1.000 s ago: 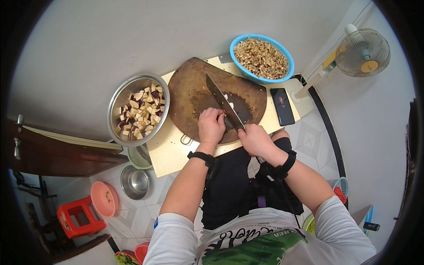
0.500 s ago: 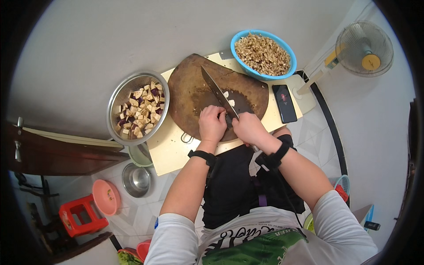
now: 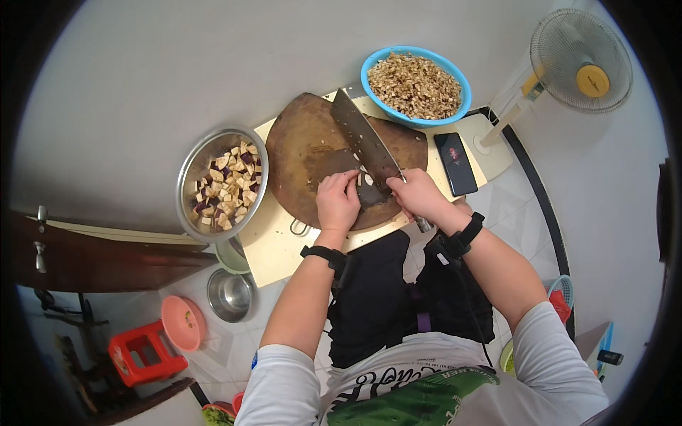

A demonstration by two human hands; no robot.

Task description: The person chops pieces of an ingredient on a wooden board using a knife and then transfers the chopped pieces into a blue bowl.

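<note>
My right hand (image 3: 418, 193) is closed round the handle of a large cleaver (image 3: 364, 140). Its broad dark blade is tilted to show its flat side, with small pale bits stuck to it, and points away to the far left. Left of the blade, my left hand (image 3: 338, 201) rests on the round wooden chopping board (image 3: 295, 142), fingers bent and pressed together. A small white piece, garlic by its look, shows at those fingertips. Little white slices (image 3: 367, 179) lie between the left fingers and the blade, on a dark wet patch of the board.
A steel bowl (image 3: 186, 186) of diced eggplant stands left of the board. At the far right is a blue basin (image 3: 465, 99) full of chopped brown bits. A phone (image 3: 455, 165) lies on the yellowish table (image 3: 270, 257). A fan (image 3: 582, 60) stands beyond; a red stool (image 3: 145, 351) is on the floor.
My right hand has shifted slightly right, and the cleaver has rolled over from edge-on so its flat side shows. My left hand has stayed nearly in place.
</note>
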